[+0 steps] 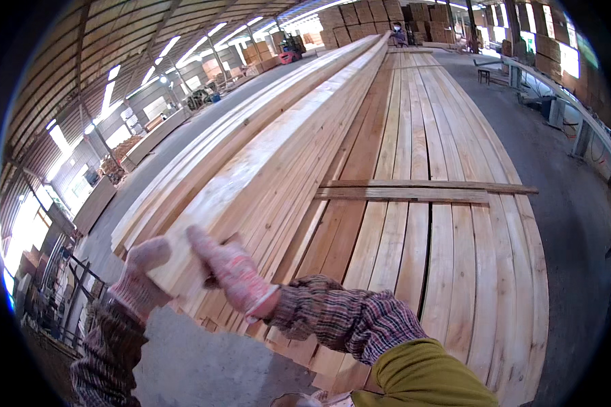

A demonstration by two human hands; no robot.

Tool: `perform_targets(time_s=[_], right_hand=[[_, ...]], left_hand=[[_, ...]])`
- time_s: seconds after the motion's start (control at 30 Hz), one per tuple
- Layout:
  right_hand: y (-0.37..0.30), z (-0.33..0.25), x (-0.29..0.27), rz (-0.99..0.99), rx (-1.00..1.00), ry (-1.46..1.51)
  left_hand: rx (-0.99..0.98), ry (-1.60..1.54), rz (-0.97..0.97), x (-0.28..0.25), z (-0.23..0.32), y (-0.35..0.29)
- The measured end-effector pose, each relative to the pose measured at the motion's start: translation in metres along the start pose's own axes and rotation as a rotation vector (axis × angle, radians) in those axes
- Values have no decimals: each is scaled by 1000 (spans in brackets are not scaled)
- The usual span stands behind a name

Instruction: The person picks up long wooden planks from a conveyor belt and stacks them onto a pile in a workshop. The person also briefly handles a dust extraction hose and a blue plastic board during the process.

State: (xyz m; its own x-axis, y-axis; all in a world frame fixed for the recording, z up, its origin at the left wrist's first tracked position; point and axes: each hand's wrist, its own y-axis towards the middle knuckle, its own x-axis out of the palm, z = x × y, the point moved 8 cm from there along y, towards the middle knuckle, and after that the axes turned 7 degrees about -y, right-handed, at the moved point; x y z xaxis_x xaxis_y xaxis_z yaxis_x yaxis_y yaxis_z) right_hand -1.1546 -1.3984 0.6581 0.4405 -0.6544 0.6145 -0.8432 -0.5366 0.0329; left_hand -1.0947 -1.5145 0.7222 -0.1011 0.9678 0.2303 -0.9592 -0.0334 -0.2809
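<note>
Both my hands wear pale pinkish-white knit gloves. With my left hand (142,275) I grip the left edge of a long pale wooden board (231,186) at its near end. My right hand (236,273) is closed on the board's right edge, its fingers partly hidden underneath. The board runs away from me across a wide stack of long planks (448,264), its near end raised above them. To its left lie more boards (153,210) side by side.
Two crosswise wooden strips (414,191) lie over the planks on the right. At the stack's far end is another person (398,32). A red forklift (290,53) stands at the back left, a long metal-framed bench (567,95) at the right. Wood stacks (360,17) line the back.
</note>
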Motion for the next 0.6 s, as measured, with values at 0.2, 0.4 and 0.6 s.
perform_targets(time_s=[0.2,0.4,0.6], right_hand=[[37,77,-7,-314,355,-405],[32,68,-18,-181,264,-816],[-23,35,-12,0,-339,-1257]], left_hand=[[-164,722,536,-67,-10,-40],[904,1804,564,-15,-30,-74],[1023,1879,702,-46,-61,-64]])
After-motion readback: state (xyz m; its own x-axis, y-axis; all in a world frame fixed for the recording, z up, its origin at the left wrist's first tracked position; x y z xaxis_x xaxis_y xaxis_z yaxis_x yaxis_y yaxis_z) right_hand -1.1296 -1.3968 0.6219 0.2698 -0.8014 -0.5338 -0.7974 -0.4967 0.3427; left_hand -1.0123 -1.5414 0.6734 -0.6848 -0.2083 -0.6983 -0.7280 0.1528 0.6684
